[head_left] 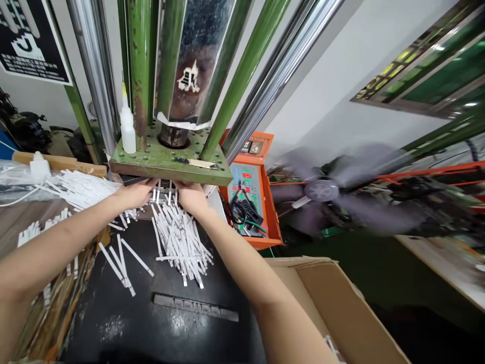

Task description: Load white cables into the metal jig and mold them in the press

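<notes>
Black worktop (125,328) lies before a green press plate (151,164). White strips (180,242) heap in front of that plate. My left hand (139,193) and right hand (192,197) reach beneath its edge, which hides my fingertips: I cannot tell their spread or grip. Right of the plate, an orange control box (254,194); further right, a blurred fan (321,190).

We saw a plain white wall (322,65) crossed by soft grey shadow, and a silver-framed, green-tinted glass window (435,91) catching light at upper right. Below, we had a dark green floor (359,258) and a pale wood-topped table (447,264).
</notes>
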Tool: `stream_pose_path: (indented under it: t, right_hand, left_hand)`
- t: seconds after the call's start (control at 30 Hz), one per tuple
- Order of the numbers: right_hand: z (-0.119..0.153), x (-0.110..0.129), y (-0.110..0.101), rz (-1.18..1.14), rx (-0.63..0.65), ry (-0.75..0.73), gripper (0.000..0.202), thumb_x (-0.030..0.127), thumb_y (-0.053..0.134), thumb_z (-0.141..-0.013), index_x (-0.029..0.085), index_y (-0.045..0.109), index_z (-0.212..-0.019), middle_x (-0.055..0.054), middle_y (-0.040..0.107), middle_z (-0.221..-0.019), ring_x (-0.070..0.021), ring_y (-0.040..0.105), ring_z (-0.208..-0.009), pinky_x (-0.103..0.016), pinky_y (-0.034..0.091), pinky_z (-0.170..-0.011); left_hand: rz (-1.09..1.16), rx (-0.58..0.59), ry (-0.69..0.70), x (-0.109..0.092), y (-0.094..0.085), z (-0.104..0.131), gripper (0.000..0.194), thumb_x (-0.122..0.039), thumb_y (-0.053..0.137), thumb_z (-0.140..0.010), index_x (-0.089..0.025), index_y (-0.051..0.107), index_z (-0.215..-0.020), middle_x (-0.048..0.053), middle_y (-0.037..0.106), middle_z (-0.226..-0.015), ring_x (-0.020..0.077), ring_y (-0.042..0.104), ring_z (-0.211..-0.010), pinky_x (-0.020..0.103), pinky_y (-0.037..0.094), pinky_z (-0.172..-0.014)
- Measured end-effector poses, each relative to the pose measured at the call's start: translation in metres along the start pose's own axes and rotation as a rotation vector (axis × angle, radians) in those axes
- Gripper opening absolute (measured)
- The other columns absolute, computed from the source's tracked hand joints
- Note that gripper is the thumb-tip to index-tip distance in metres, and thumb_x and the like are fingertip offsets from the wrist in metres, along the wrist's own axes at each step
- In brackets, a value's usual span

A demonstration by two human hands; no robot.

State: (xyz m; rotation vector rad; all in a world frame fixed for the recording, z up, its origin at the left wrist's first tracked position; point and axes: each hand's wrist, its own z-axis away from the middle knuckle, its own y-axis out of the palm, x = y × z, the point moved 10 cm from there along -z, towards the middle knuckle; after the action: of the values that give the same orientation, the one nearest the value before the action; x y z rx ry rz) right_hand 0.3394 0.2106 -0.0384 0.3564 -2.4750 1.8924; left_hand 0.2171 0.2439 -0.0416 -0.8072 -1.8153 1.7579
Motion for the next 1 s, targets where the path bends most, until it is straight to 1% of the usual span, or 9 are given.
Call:
stream_pose_path:
  t: [0.2,0.4,0.53,0.63,0.7,0.77,0.83,0.9,1.0]
  right_hand:
    - [0.014,0.023,0.0,0.044,0.033,-0.013,0.05,0.009,0.035,-0.091,0.014,0.047,-0.14,-0.017,0.049,-0.141,-0.0323,0.042,-0.13,-0.052,0.026,-0.109]
    - [0.028,0.016,-0.028,-0.121,0.173,0.006,0.066,-0.005,0.042,-0.075,0.008,0.046,-0.139,-0.016,0.049,-0.141,-0.0244,0.044,-0.132,-0.036,0.036,-0.109]
    - [0.143,0.043,-0.077,-0.487,0.14,-0.07,0.056,0.004,0.034,-0.086,0.015,0.047,-0.139,-0.009,0.051,-0.141,-0.019,0.044,-0.132,-0.04,0.033,-0.112]
    - [0.289,0.105,-0.056,-0.916,0.727,-0.383,0.039,0.022,0.038,-0.095,0.022,0.06,-0.127,-0.004,0.066,-0.122,-0.0155,0.062,-0.111,-0.028,0.048,-0.096]
    - [0.365,0.108,-0.019,-0.925,0.959,-0.276,0.034,0.032,0.045,-0.093,0.022,0.066,-0.118,-0.004,0.073,-0.105,-0.0176,0.069,-0.094,-0.026,0.053,-0.084]
    - [0.39,0.07,0.026,-0.784,0.782,0.108,0.039,0.042,0.046,-0.091,0.018,0.07,-0.112,-0.01,0.073,-0.102,-0.0238,0.07,-0.092,-0.033,0.055,-0.083]
    - [0.399,0.027,0.05,-0.666,0.429,0.428,0.051,0.051,0.039,-0.09,0.012,0.072,-0.1,-0.017,0.073,-0.097,-0.0296,0.069,-0.092,-0.042,0.054,-0.084]
    - [0.404,0.003,0.061,-0.616,0.148,0.557,0.057,0.057,0.037,-0.087,0.012,0.072,-0.091,-0.019,0.073,-0.092,-0.0328,0.068,-0.092,-0.046,0.053,-0.086]
    - [0.402,-0.007,0.066,-0.581,0.013,0.534,0.048,0.057,0.044,-0.083,0.019,0.072,-0.09,-0.016,0.073,-0.096,-0.0339,0.066,-0.099,-0.048,0.052,-0.089]
  left_hand:
    - [-0.08,0.028,-0.013,-0.021,-0.001,0.006,0.056,-0.007,0.037,-0.089,-0.023,0.04,-0.142,0.007,0.042,-0.146,0.0243,0.045,-0.13,0.035,0.042,-0.104]
    - [-0.036,0.041,-0.048,-0.027,-0.017,0.02,0.064,-0.009,0.044,-0.087,-0.021,0.03,-0.148,0.009,0.029,-0.154,0.0276,0.032,-0.139,0.041,0.034,-0.111]
    - [0.313,0.092,-0.036,-0.048,-0.042,0.12,0.054,-0.025,0.04,-0.095,-0.021,0.032,-0.148,0.009,0.044,-0.146,0.0206,0.046,-0.13,0.034,0.04,-0.107]
    - [0.709,0.581,0.036,-0.082,-0.008,0.249,0.038,-0.039,0.038,-0.096,-0.033,0.059,-0.127,0.0,0.066,-0.121,0.0168,0.062,-0.108,0.026,0.05,-0.092]
    - [0.775,0.782,-0.03,-0.087,0.023,0.325,0.034,-0.045,0.044,-0.091,-0.037,0.068,-0.113,-0.002,0.07,-0.11,0.018,0.066,-0.1,0.024,0.051,-0.088]
    - [0.76,0.747,-0.252,-0.068,0.058,0.366,0.038,-0.053,0.047,-0.085,-0.032,0.073,-0.104,0.001,0.072,-0.105,0.0222,0.067,-0.099,0.027,0.051,-0.089]
    - [0.756,0.622,-0.502,-0.043,0.09,0.384,0.052,-0.064,0.044,-0.078,-0.023,0.074,-0.09,0.007,0.074,-0.094,0.0264,0.069,-0.089,0.033,0.053,-0.085]
    - [0.776,0.482,-0.693,-0.023,0.113,0.389,0.059,-0.07,0.043,-0.07,-0.019,0.071,-0.078,0.01,0.073,-0.083,0.0283,0.068,-0.078,0.037,0.055,-0.077]
    - [0.828,0.35,-0.772,-0.014,0.125,0.385,0.053,-0.069,0.045,-0.066,-0.02,0.066,-0.072,0.009,0.072,-0.082,0.027,0.068,-0.075,0.036,0.055,-0.073]
